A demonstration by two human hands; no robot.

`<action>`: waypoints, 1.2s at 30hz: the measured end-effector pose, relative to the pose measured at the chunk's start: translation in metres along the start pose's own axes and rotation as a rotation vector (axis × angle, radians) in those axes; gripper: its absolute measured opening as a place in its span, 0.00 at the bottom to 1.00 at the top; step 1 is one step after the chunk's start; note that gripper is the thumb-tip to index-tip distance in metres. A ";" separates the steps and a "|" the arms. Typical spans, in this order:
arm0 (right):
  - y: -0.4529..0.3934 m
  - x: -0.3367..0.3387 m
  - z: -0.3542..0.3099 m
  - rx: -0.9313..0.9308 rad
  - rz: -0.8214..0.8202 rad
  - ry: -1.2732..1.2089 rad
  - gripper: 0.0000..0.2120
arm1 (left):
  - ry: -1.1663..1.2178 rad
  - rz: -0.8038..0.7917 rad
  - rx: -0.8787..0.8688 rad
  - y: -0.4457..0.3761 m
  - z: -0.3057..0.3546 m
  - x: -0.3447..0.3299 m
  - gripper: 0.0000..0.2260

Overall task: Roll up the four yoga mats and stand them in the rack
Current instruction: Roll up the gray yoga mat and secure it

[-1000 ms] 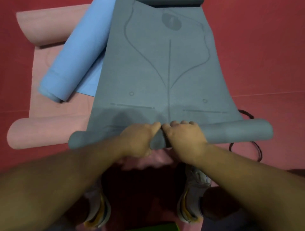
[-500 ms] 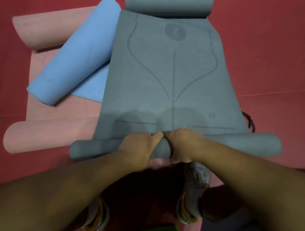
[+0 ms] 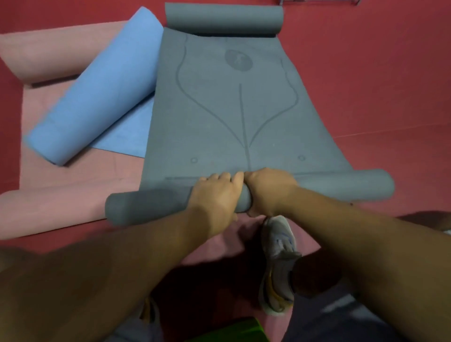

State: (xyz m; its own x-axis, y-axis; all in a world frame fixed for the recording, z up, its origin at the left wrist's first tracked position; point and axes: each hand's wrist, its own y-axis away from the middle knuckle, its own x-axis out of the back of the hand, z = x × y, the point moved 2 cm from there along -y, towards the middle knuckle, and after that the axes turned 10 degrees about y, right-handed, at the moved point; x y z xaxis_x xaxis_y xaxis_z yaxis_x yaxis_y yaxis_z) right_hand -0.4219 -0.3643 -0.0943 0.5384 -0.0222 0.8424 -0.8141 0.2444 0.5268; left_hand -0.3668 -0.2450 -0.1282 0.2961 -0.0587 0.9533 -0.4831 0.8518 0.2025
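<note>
A grey yoga mat (image 3: pixel 234 117) with printed lines lies flat ahead of me, curled into a roll at its far end (image 3: pixel 223 18) and at its near end. My left hand (image 3: pixel 216 192) and my right hand (image 3: pixel 269 191) sit side by side on the middle of the near roll, fingers wrapped over its top. A blue mat (image 3: pixel 97 90), mostly rolled, lies slanted at the left on a pink mat (image 3: pixel 63 171), which curls up at both ends.
The floor (image 3: pixel 378 85) is red all around. My shoe (image 3: pixel 278 263) stands just behind the near roll. A metal frame (image 3: pixel 319 2) shows at the top right edge. Something green (image 3: pixel 234 332) sits at the bottom edge.
The near grey roll has moved forward over the mat and grown thicker under both hands. The view has shifted, so the far roll shows in full.
</note>
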 end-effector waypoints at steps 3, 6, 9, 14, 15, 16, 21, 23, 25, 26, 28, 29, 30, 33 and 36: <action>0.021 -0.016 -0.004 -0.076 0.065 0.014 0.32 | 0.061 -0.034 -0.062 -0.007 0.001 0.003 0.23; 0.041 -0.019 0.001 -0.078 0.163 0.082 0.41 | 0.217 -0.162 -0.058 -0.016 0.001 0.021 0.23; 0.052 -0.016 0.011 -0.091 0.226 0.093 0.32 | 0.309 -0.269 -0.085 -0.019 0.009 0.037 0.27; 0.044 0.000 0.024 -0.075 0.222 0.090 0.22 | 0.065 -0.054 -0.023 0.003 0.026 0.032 0.40; 0.041 0.002 0.025 -0.055 0.200 0.051 0.24 | -0.024 -0.006 -0.011 0.008 0.027 0.031 0.43; 0.037 0.003 0.025 -0.032 0.185 0.016 0.26 | -0.079 0.023 -0.003 0.010 0.026 0.031 0.43; 0.028 0.001 0.005 -0.048 0.208 -0.021 0.29 | -0.004 -0.059 0.015 -0.004 0.007 0.038 0.29; 0.027 0.002 0.003 -0.073 0.262 0.015 0.35 | 0.119 -0.145 0.043 -0.014 0.001 0.048 0.28; 0.026 0.002 0.005 -0.065 0.275 0.047 0.38 | 0.203 -0.253 0.036 -0.020 -0.002 0.052 0.29; 0.026 0.000 0.005 -0.047 0.257 0.039 0.36 | 0.215 -0.303 0.027 -0.022 -0.002 0.051 0.29; 0.025 -0.004 0.006 -0.011 0.179 -0.002 0.31 | 0.202 -0.348 0.025 -0.019 0.002 0.044 0.29; 0.025 -0.005 0.009 0.002 0.136 -0.022 0.30 | 0.161 -0.307 0.024 -0.013 0.006 0.038 0.30; 0.024 -0.005 0.014 0.005 0.091 -0.048 0.29 | 0.086 -0.204 0.002 -0.007 0.011 0.034 0.32; 0.019 -0.004 0.029 0.015 0.009 -0.151 0.31 | -0.162 0.060 -0.103 0.012 0.023 0.021 0.44; 0.022 -0.014 0.019 0.032 0.066 -0.191 0.32 | -0.113 -0.010 -0.062 0.011 0.015 0.014 0.36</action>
State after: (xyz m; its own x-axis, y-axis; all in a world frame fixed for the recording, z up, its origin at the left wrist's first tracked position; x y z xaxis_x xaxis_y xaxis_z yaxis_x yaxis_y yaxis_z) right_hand -0.4516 -0.3768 -0.0921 0.4347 -0.1913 0.8800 -0.8547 0.2203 0.4701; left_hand -0.3803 -0.2445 -0.1097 0.2044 -0.1228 0.9712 -0.4274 0.8813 0.2013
